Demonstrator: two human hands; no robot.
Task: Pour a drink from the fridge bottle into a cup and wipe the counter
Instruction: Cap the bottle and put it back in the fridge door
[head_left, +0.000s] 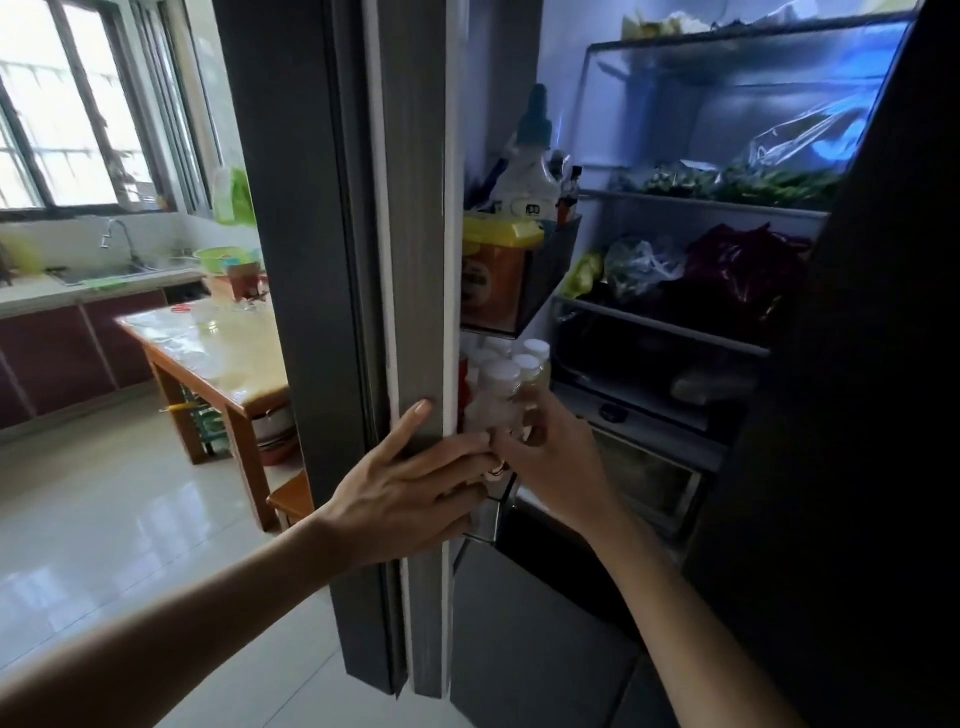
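Note:
The fridge stands open in front of me, its left door (415, 260) swung edge-on towards me. My left hand (410, 488) holds that door's edge, thumb up the front and fingers curled round the inner side. In the lower door shelf stand several small bottles with white caps. My right hand (550, 457) reaches into that shelf and grips one clear bottle (496, 400) with a white cap. Its lower half is hidden behind my fingers.
An upper door bin holds a white sauce bottle (524, 182) and an orange box (493, 280). Fridge shelves carry bagged vegetables (727, 270). To the left stand a wooden table (218, 358), a counter with a sink (98, 273) and tap, and a tiled floor.

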